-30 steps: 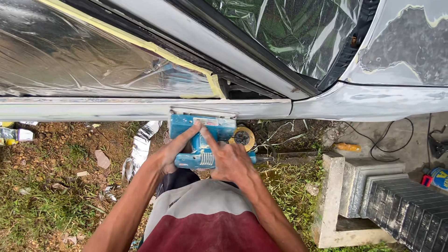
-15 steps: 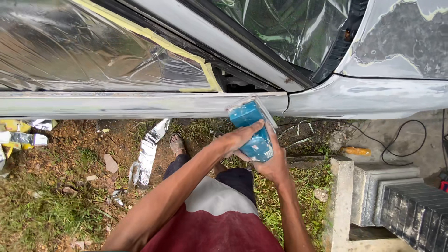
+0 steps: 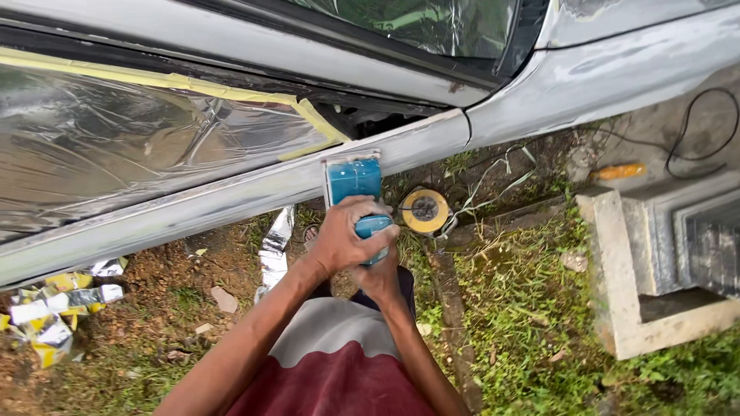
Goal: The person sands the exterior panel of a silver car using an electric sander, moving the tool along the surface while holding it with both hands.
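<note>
A view from a head-worn camera looks down past the wearer's grey and maroon shirt (image 3: 339, 370) at both bare arms, which reach forward to the side of a grey, sanded car body (image 3: 231, 192).

The left hand (image 3: 343, 239) is closed over the top of a teal, box-shaped electric sander (image 3: 356, 185), fingers curled around its rounded rear grip. The right hand (image 3: 381, 277) sits just below and behind the left, mostly hidden by it; it seems wrapped around the lower end of the same tool, though its fingers cannot be seen clearly. The sander's flat rectangular pad is pressed against the long grey sill panel of the car, just left of the seam where two panels meet.

Above the sill, the door opening is covered with crinkled silver plastic sheeting (image 3: 139, 139) edged with yellow masking tape (image 3: 308, 115). More plastic sheeting covers the window (image 3: 432, 23) at the top.

On the ground near the sander lies a yellow roll of masking tape (image 3: 424, 209), on dirt and grass. Scraps of crumpled yellow and silver masking material (image 3: 54, 316) lie at the far left. A strip of silver foil (image 3: 274, 246) lies beneath the sill. At right stands a stepped concrete block (image 3: 655, 254), with a black cable (image 3: 694, 146) looping on the ground behind it.
</note>
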